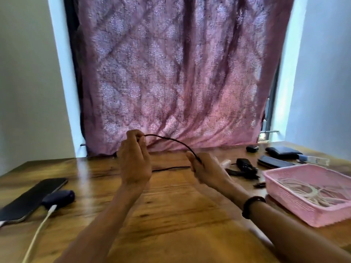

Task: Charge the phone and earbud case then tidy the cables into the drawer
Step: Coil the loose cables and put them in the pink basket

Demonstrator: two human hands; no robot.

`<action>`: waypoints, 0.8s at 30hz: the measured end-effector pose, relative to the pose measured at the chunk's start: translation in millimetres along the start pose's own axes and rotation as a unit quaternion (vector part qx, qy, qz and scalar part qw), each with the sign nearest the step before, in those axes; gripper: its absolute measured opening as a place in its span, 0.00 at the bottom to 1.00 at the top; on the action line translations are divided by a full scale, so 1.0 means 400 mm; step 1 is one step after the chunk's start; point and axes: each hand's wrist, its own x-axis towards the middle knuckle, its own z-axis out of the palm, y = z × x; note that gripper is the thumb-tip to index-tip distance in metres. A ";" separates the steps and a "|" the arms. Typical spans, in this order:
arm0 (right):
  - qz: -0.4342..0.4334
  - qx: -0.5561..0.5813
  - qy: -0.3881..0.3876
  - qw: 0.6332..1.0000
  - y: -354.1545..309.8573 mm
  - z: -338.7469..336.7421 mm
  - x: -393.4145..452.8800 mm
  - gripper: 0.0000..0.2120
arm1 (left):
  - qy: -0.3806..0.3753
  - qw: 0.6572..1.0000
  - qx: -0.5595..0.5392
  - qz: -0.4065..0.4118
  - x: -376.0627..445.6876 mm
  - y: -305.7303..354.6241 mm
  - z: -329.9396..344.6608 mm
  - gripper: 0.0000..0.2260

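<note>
I have the black cable point(171, 139) arched above the table point(171, 215), left hand point(133, 160) pinching one end, right hand point(206, 167) closed on the other. Looks light and limp, probably springy; I'd grip near the plug ends when coiling.

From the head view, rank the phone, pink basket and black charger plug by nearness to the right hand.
1. Black charger plug, on the table just right of the right hand.
2. Pink basket, further right, near the table edge.
3. Phone, far left, beyond the left hand.
</note>
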 end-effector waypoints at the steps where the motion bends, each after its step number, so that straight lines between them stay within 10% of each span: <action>1: 0.033 0.010 -0.021 0.999 -0.005 0.027 0.011 0.28 | 0.003 0.998 0.056 -0.029 0.000 -0.031 0.007 0.09; 7: 0.132 0.171 -0.201 0.955 -0.085 0.106 0.041 0.23 | -0.234 0.960 0.066 0.138 -0.064 0.032 0.056 0.17; 11: 0.147 0.250 -0.227 0.930 -0.067 0.076 0.046 0.24 | -0.231 0.968 0.005 0.098 -0.028 -0.012 0.040 0.16; 17: 0.047 0.143 -0.288 0.946 -0.048 0.035 0.016 0.19 | -0.299 0.894 0.146 0.302 -0.043 0.018 0.034 0.18; 24: 0.139 0.394 -0.360 0.835 -0.047 0.029 0.033 0.20 | -0.271 0.917 0.239 0.171 -0.026 -0.058 0.015 0.20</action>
